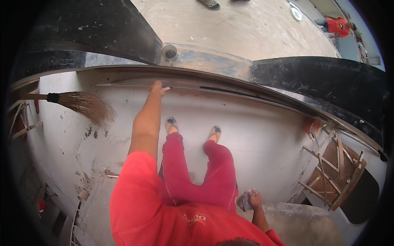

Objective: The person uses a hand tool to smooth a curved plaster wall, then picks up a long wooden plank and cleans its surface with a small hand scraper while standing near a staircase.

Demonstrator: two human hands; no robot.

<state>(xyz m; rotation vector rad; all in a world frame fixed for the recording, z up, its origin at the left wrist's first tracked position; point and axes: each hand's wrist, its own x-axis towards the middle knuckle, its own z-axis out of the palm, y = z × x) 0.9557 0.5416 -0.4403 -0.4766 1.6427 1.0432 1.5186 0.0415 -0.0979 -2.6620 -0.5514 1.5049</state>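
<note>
- Fingers of the left hand meet a thin metal rail; one digit juts out to the right, apart from the rest; whether the others pinch the rail or merely lie on it, I cannot tell from where I stand.
- Fingers of the right hand are curled round a bunched grey cloth; they look pressed together, the cloth bulging out beside the thigh.
- Position of the rail: beyond the feet, lengthwise across the view, along the long dark frame; its right end is hard to separate from that frame.
- Left arm, stretched nearly straight; a steadier hold would probably call for a slightly bent elbow, with thumb and fingers set on opposite sides of the rail.
- Right hand, low and well apart from the rail; in my judgement, cloth folded into a flat pad would bear more evenly on so narrow an edge than a loose wad.
- Stance: feet apart on the pale floor; such a base should suit a long reach, provided the weight is not thrown onto the rail.
- Surroundings: a broom to the left of the reaching arm; its bristles are best left untouched by the elbow.
</note>
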